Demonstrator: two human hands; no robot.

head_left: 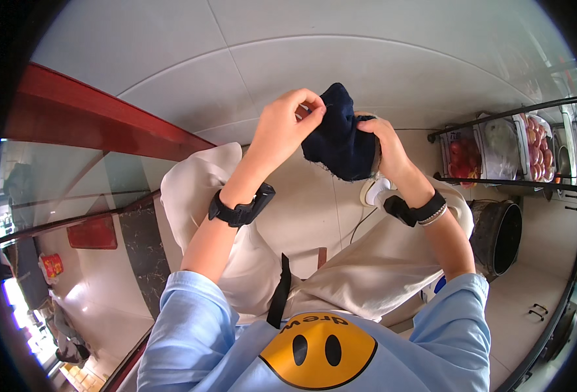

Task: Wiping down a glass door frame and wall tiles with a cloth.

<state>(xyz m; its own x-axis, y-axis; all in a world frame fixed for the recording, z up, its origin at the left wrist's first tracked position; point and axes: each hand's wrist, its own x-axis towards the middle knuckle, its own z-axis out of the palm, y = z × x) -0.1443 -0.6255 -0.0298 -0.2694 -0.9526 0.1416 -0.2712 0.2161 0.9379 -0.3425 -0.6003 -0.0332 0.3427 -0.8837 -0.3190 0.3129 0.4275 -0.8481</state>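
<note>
A dark navy piece of fabric (340,137) with frayed, thread-fringed edges hangs in front of me, above my spread knees. My right hand (389,147) grips it along its right side, thumb on the near face and the other fingers behind, mostly hidden. At the upper left edge of the fabric, the thumb and index finger of my left hand (291,120) are pinched together against it. Whether a needle or loose thread is also between those fingertips is too small to tell. Both wrists wear black straps with a black device.
A black metal rack (509,183) at right carries bagged red and pinkish produce (538,149). Below it stands a dark bucket (497,237) beside white cabinets (538,274). A red frame (107,117) with glass runs along the left. A white shoe (374,191) rests on the tiled floor (298,210).
</note>
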